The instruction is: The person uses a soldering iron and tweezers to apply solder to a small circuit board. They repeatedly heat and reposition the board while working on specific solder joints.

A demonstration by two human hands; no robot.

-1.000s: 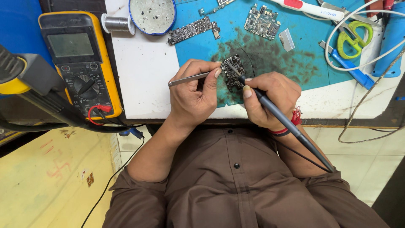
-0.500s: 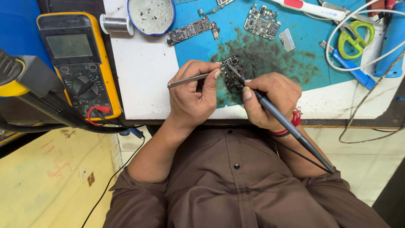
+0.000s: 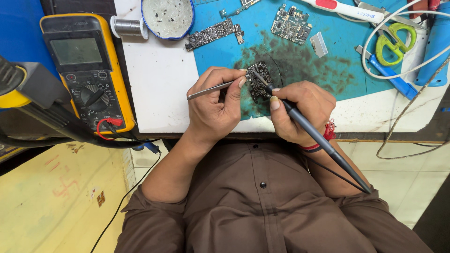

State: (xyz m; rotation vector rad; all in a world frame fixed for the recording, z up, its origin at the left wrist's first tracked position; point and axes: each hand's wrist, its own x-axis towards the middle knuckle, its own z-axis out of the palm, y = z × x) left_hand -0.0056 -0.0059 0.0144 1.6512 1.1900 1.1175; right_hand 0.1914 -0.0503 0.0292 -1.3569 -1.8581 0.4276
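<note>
A small dark circuit board lies on a stained blue mat on a white worktop. My left hand pinches metal tweezers, whose tips reach the board's left edge. My right hand grips a grey soldering iron like a pen, its tip touching the top of the board. The iron's handle and cable run back past my right wrist, which wears a red thread band.
A yellow multimeter with red probe plug stands at the left, beside a solder spool and a blue-rimmed dish. Other circuit boards, green-handled scissors, a blue tool and white cables lie at the back and right.
</note>
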